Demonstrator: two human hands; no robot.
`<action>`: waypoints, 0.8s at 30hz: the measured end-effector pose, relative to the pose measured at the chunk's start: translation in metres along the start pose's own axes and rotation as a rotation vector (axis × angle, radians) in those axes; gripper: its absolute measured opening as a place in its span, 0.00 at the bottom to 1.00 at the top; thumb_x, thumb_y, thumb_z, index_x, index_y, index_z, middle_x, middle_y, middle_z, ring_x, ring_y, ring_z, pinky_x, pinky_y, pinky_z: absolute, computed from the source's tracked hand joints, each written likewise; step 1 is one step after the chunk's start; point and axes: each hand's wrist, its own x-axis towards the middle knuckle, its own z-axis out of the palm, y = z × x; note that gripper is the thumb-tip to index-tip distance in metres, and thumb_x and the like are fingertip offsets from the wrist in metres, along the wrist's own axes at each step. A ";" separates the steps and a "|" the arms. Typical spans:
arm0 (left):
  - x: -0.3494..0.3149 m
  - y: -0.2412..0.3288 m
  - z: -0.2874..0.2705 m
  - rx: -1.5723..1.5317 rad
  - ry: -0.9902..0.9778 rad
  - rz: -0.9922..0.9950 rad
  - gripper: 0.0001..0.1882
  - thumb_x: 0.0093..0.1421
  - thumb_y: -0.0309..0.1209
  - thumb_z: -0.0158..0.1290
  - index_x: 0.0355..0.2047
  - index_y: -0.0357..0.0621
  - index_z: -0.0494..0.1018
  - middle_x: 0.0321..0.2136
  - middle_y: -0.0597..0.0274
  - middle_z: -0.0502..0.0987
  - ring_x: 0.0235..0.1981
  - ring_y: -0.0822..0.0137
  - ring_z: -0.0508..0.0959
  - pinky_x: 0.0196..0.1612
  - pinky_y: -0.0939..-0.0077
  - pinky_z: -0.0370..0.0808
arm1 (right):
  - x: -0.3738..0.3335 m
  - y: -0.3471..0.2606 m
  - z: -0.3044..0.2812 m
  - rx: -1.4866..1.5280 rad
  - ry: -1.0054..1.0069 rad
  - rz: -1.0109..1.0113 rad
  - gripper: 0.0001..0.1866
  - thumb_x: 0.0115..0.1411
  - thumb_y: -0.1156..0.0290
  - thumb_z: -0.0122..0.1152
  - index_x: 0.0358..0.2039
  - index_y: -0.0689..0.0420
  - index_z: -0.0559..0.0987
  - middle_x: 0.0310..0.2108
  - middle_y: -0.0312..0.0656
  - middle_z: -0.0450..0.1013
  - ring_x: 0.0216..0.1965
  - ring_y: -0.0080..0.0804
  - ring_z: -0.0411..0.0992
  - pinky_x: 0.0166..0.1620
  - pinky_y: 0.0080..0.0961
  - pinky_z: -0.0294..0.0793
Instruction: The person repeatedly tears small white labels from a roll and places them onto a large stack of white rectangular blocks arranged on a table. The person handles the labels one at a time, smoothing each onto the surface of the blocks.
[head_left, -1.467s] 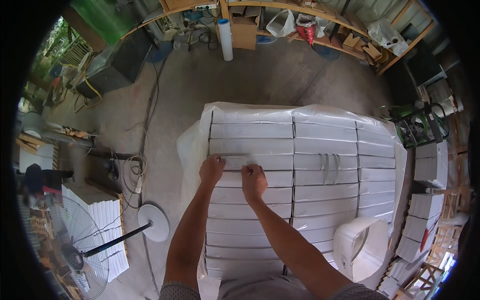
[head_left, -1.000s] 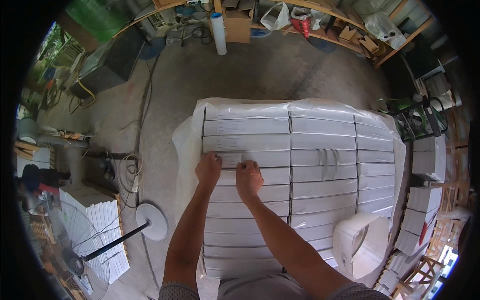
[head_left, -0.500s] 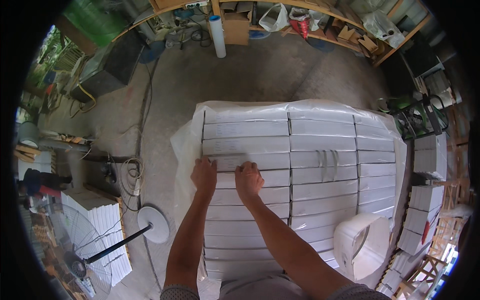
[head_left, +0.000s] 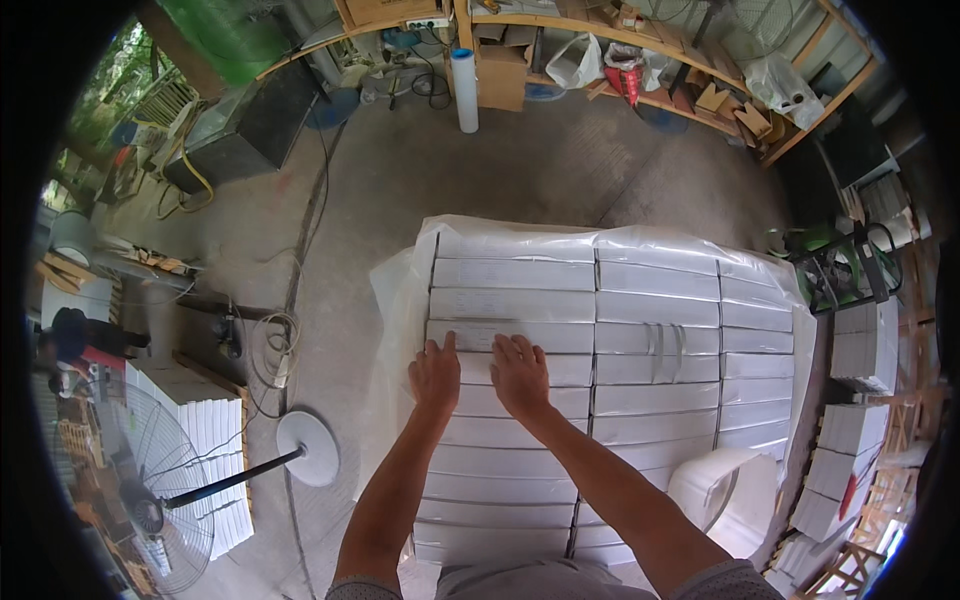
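Observation:
A large block of stacked white flat boxes (head_left: 640, 330) stands in front of me, laid in rows and columns inside a clear plastic liner (head_left: 395, 330). My left hand (head_left: 435, 375) lies flat, fingers together, on a box in the left column. My right hand (head_left: 520, 375) rests palm down just beside it on the same rows. Both hands press on top of the white boxes and hold nothing.
A standing fan (head_left: 150, 490) with a round white base (head_left: 308, 448) stands at the left by a stack of white boxes (head_left: 205, 430). A white plastic chair (head_left: 725, 495) sits at the right. More box stacks (head_left: 850, 440), shelves (head_left: 640, 40), cables (head_left: 275, 330) surround the concrete floor.
Both hands have stayed flat on the boxes, shifting slightly down and left across the rows. My view has tilted a little.

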 end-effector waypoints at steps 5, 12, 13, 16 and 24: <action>-0.035 -0.002 -0.008 -0.328 -0.025 -0.048 0.17 0.65 0.38 0.47 0.51 0.48 0.72 0.34 0.50 0.77 0.32 0.56 0.79 0.34 0.61 0.75 | -0.029 0.010 -0.027 0.088 -0.019 0.098 0.14 0.56 0.67 0.61 0.42 0.57 0.78 0.49 0.39 0.73 0.52 0.40 0.68 0.54 0.41 0.67; -0.158 0.020 -0.059 -1.780 -0.934 -0.559 0.26 0.70 0.46 0.37 0.52 0.37 0.68 0.22 0.58 0.73 0.17 0.66 0.71 0.23 0.71 0.68 | -0.135 -0.026 -0.094 0.798 -0.364 0.315 0.18 0.55 0.65 0.68 0.44 0.56 0.78 0.41 0.40 0.77 0.41 0.31 0.75 0.42 0.27 0.74; -0.173 0.028 -0.076 -1.851 -0.985 -0.568 0.27 0.71 0.49 0.33 0.53 0.38 0.66 0.21 0.59 0.72 0.18 0.65 0.71 0.22 0.70 0.69 | -0.149 -0.028 -0.104 0.827 -0.411 0.280 0.21 0.53 0.63 0.70 0.45 0.57 0.78 0.41 0.39 0.77 0.41 0.31 0.75 0.43 0.27 0.74; -0.215 0.040 -0.086 -1.898 -0.987 -0.773 0.28 0.71 0.51 0.30 0.48 0.38 0.68 0.21 0.58 0.73 0.19 0.62 0.73 0.25 0.68 0.72 | -0.180 -0.040 -0.133 0.896 -0.552 0.286 0.25 0.50 0.62 0.72 0.47 0.58 0.78 0.39 0.43 0.76 0.38 0.30 0.73 0.42 0.26 0.73; -0.283 0.050 -0.095 -1.911 -1.151 -0.569 0.34 0.70 0.55 0.25 0.43 0.37 0.70 0.23 0.54 0.75 0.20 0.59 0.75 0.27 0.66 0.74 | -0.248 -0.041 -0.146 0.948 -0.613 0.451 0.23 0.51 0.63 0.70 0.44 0.64 0.78 0.30 0.39 0.75 0.32 0.25 0.71 0.37 0.24 0.73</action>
